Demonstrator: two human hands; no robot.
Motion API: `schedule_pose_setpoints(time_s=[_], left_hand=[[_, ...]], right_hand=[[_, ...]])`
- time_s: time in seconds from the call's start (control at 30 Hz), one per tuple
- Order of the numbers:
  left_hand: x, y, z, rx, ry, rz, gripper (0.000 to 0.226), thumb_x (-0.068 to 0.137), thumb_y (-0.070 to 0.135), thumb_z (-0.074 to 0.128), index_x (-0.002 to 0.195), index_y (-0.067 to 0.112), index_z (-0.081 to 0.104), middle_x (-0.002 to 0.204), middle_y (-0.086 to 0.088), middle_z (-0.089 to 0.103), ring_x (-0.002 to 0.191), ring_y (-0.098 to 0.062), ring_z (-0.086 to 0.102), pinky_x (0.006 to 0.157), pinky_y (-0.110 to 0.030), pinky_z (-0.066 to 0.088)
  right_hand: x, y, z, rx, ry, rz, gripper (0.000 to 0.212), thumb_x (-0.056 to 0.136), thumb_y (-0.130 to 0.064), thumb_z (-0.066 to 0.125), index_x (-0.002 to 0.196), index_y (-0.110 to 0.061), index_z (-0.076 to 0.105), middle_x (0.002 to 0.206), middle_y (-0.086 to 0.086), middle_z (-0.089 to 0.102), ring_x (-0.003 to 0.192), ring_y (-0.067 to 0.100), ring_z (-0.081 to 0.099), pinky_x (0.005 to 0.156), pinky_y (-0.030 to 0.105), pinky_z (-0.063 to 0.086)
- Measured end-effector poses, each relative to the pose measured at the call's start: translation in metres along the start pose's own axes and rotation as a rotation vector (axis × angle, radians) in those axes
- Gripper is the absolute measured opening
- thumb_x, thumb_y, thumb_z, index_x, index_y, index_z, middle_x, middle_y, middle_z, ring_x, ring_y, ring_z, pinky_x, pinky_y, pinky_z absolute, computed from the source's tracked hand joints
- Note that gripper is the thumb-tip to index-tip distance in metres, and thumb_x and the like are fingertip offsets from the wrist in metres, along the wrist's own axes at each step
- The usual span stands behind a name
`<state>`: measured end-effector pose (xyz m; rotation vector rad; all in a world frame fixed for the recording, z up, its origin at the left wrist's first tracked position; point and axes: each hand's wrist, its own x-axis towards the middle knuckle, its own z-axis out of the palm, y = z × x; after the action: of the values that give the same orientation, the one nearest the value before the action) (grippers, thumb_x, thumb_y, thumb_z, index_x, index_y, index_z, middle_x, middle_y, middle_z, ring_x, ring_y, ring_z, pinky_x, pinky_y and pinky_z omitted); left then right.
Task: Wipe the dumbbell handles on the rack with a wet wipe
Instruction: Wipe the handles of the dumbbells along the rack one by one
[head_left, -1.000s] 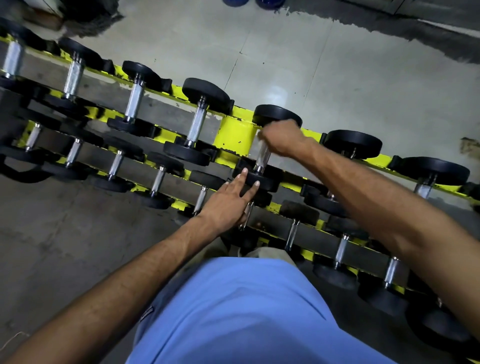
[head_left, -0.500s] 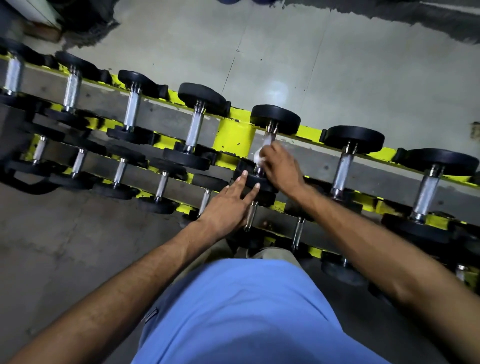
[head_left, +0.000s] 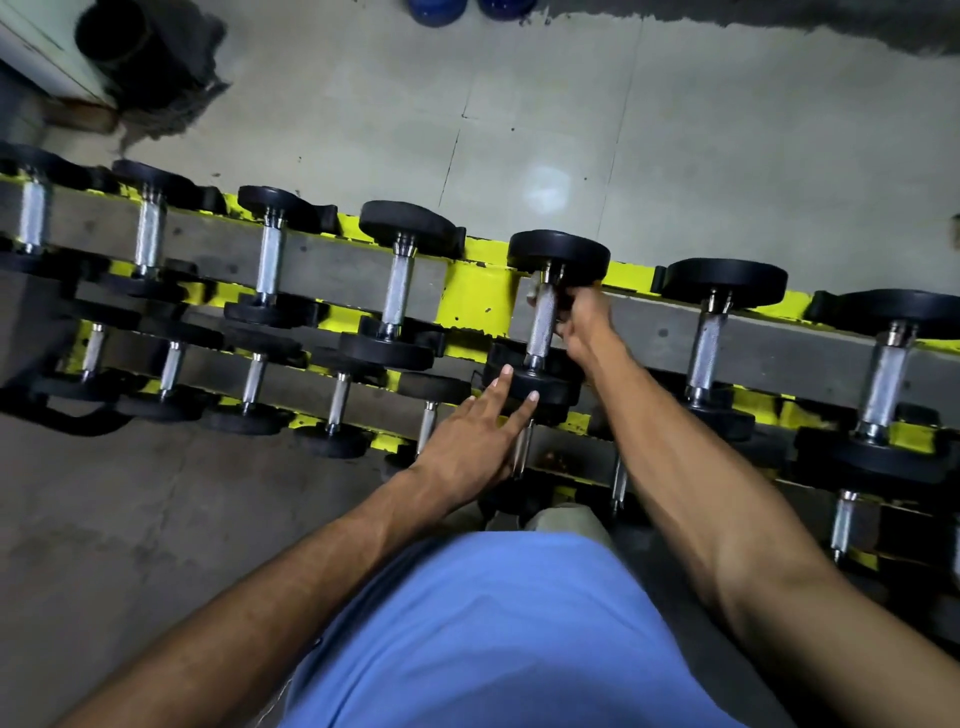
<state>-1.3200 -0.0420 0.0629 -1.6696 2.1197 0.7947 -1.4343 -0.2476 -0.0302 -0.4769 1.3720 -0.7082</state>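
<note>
Mostly hidden wipe (head_left: 531, 299) under right hand (head_left: 582, 318)

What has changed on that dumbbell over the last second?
The right hand, gripping the wet wipe round the handle, slid down toward the near head, then back up by the far head. The left hand stayed flat on the near head; the dumbbell stayed on the rack.

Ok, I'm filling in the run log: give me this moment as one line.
phase: wiping | right hand: grips dumbbell handle through wet wipe | left hand: fingers straight, resting on near dumbbell head
</note>
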Motion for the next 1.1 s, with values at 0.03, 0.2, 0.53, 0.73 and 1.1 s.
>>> schedule_pose_setpoints(time_s=[0.03, 0.2, 0.53, 0.73, 1.1], left_hand=[[0.000, -0.002, -0.001, 0.008, -0.002, 0.006, 0.096, 0.101, 0.026, 0.063, 0.168, 0.022, -0.005, 0.169, -0.024, -0.026, 0.161, -0.037, 0.006, 0.130, -0.047, 0.020], [0.001, -0.010, -0.003, 0.037, -0.025, 0.050, 0.096, 0.101, 0.025, 0.063, 0.168, 0.023, -0.006, 0.168, -0.023, -0.027, 0.161, -0.035, 0.007, 0.130, -0.046, 0.017], [0.000, -0.024, -0.009, 0.038, -0.035, 0.145, 0.095, 0.100, 0.024, 0.063, 0.168, 0.024, -0.004, 0.169, -0.022, -0.028, 0.161, -0.035, 0.010, 0.128, -0.044, 0.020], [-0.003, -0.031, -0.014, 0.054, -0.054, 0.176, 0.095, 0.101, 0.026, 0.064, 0.168, 0.025, -0.003, 0.169, -0.022, -0.026, 0.159, -0.038, 0.015, 0.127, -0.044, 0.021], [0.001, -0.038, -0.008, 0.070, -0.051, 0.202, 0.092, 0.100, 0.020, 0.062, 0.169, 0.021, 0.000, 0.169, -0.026, -0.022, 0.160, -0.036, 0.015, 0.130, -0.045, 0.020]], right_hand=[[0.000, -0.007, 0.004, 0.151, -0.044, 0.085, 0.027, 0.095, -0.016, 0.040, 0.093, -0.011, 0.067, 0.090, 0.015, 0.073, 0.082, 0.032, 0.069, 0.076, 0.040, 0.055], [0.013, 0.004, -0.003, 0.349, -0.194, 0.231, 0.045, 0.103, -0.033, 0.031, 0.109, -0.006, 0.066, 0.098, 0.016, 0.071, 0.092, 0.032, 0.070, 0.094, 0.050, 0.050], [0.006, 0.013, -0.015, 0.293, -0.185, 0.188, 0.038, 0.103, -0.017, 0.030, 0.119, 0.002, 0.059, 0.109, 0.024, 0.068, 0.093, 0.037, 0.066, 0.085, 0.051, 0.057], [0.008, 0.019, -0.002, 0.421, -0.131, 0.207, 0.041, 0.105, -0.023, 0.030, 0.104, -0.006, 0.067, 0.097, 0.014, 0.075, 0.087, 0.031, 0.070, 0.085, 0.051, 0.056], [0.003, 0.021, 0.018, 0.044, 0.321, -0.142, 0.018, 0.093, -0.014, 0.052, 0.079, -0.008, 0.063, 0.068, 0.002, 0.062, 0.060, 0.016, 0.053, 0.057, 0.027, 0.043]])
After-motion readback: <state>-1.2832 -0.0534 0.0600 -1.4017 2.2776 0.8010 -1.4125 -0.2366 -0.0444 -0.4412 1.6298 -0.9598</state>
